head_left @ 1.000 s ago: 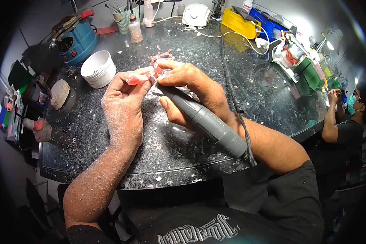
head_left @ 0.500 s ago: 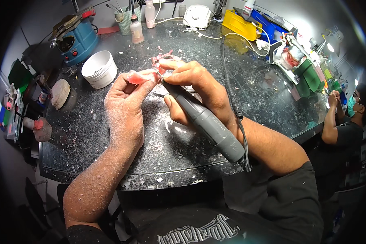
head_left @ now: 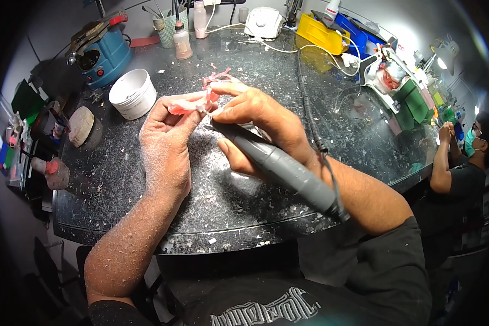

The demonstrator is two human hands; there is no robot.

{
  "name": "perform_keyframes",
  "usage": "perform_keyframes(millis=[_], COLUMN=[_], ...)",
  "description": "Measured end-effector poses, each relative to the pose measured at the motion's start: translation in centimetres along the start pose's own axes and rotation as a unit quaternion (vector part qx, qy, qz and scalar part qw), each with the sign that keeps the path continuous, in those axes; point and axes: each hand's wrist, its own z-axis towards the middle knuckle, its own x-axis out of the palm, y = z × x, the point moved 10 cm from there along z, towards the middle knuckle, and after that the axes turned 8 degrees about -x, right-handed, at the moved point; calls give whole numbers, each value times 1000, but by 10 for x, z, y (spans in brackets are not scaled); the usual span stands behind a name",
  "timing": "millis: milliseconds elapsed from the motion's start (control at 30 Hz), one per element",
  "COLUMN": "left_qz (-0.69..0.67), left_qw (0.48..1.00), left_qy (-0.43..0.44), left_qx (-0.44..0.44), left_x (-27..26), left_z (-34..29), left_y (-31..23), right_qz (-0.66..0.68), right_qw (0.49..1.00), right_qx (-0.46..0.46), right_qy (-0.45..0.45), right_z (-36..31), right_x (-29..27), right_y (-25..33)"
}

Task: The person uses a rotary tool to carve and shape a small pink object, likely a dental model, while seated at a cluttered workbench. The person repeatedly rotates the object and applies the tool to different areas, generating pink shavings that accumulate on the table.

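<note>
My left hand, dusted with pale powder, pinches a pink and whitish denture piece between thumb and fingers. My right hand is wrapped round a dark grey rotary handpiece, whose front end points at the denture piece. The fingers of both hands meet there, so I cannot tell whether the bur touches it. Just beyond the right fingertips, thin branching pink scraps show. A coiled black cord runs along the bench beside my right hand.
Shavings cover the black speckled bench. A white tub, a round beige block and a blue machine stand left. A bottle and white control box are behind; yellow bin and masked person right.
The rear end of the handpiece has swung to the right, and its front end has shifted slightly left and down. More of the denture piece shows between my hands. My left forearm has barely moved.
</note>
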Motion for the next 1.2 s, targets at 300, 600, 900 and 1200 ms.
perform_keyframes(millis=[300,600,900,1200], left_qz=[72,164,44,-33], left_qw=[989,977,995,975], left_qy=[43,53,83,108], left_qx=[119,126,27,-192], left_x=[12,13,21,17], left_z=[-9,-12,-6,-1], left_y=[-30,-29,-23,18], right_qz=[76,62,65,95], right_qw=[986,987,988,986], right_qx=[129,101,80,120], right_qy=[-74,-104,-115,-68], right_z=[-6,-3,2,-4], right_x=[-15,-18,-26,-22], right_y=[-21,-18,-17,-29])
